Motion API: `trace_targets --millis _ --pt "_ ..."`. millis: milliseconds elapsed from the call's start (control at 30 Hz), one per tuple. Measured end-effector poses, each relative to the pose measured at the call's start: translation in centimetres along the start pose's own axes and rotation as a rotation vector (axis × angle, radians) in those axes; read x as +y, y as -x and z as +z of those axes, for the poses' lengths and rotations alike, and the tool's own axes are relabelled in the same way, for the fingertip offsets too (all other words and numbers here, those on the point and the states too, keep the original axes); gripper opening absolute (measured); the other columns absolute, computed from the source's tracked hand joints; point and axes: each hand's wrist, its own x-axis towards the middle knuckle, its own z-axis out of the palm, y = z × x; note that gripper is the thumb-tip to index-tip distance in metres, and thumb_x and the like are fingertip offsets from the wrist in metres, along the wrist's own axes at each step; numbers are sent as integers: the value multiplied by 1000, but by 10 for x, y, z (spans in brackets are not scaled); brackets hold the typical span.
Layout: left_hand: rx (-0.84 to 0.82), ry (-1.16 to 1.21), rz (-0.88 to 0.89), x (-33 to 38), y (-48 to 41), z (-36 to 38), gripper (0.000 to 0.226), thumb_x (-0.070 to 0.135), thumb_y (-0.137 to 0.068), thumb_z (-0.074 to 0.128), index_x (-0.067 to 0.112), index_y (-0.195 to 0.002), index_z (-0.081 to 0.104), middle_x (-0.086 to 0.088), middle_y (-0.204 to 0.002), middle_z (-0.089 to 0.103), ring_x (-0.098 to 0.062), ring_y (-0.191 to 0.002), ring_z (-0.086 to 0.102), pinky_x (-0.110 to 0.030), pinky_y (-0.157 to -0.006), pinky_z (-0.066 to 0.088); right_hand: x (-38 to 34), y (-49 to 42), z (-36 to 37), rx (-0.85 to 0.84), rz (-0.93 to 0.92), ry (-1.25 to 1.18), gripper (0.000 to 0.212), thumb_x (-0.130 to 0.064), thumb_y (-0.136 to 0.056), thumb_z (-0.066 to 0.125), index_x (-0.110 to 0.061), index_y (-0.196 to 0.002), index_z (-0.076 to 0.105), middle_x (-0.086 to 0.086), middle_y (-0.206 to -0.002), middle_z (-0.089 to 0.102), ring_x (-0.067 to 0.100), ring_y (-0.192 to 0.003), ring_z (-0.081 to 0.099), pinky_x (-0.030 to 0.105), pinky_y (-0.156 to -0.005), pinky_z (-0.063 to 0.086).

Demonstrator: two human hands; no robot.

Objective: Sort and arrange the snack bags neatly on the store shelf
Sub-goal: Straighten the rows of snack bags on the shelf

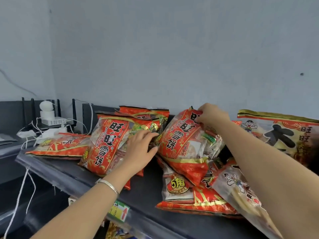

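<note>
Several red and gold snack bags lie in a loose heap on a dark shelf (72, 176). My right hand (211, 116) pinches the top edge of a tilted red rice-cracker bag (183, 138) and holds it up against the wall. My left hand (138, 149), with a silver bangle on the wrist, rests with spread fingers on the side of a second upright red bag (107, 144) and grips nothing. Another bag (58, 145) lies flat at the left. More bags (188, 192) lie flat under the held one. A large dark bag (283, 135) leans on the wall at the right.
A white router, a small white camera and tangled white cables (50, 121) sit at the shelf's left end. A green and yellow price tag (119, 212) hangs on the shelf's front edge. The grey wall (172, 57) rises right behind the bags.
</note>
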Motion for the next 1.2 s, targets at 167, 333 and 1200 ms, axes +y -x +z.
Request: trace_targets --millis 167,333,1200 --pt "70 40 113 -2 -25 8 45 31 -92 53 34 -136 44 6 -146 32 -16 -140 20 -41 -113 12 -12 -1 -14 440 -110 188 28 -19 -95 47 -31 -109 68 1 -97 70 26 -93 61 39 -89 31" --pt "127 148 275 -8 -36 15 38 20 -91 56 23 -129 54 1 -141 40 -19 -136 31 -35 -109 22 -7 2 -19 907 -130 375 25 -14 -93 53 -26 -99 73 -2 -88 73 29 -98 60 45 -99 20" --pt "-420 1537 -1065 25 -12 102 77 16 -74 77 8 -139 35 -22 -111 65 -37 -92 66 -44 -69 56 15 13 47 116 9 660 54 -53 -83 60 -26 -129 52 5 -147 37 32 -139 27 53 -111 17"
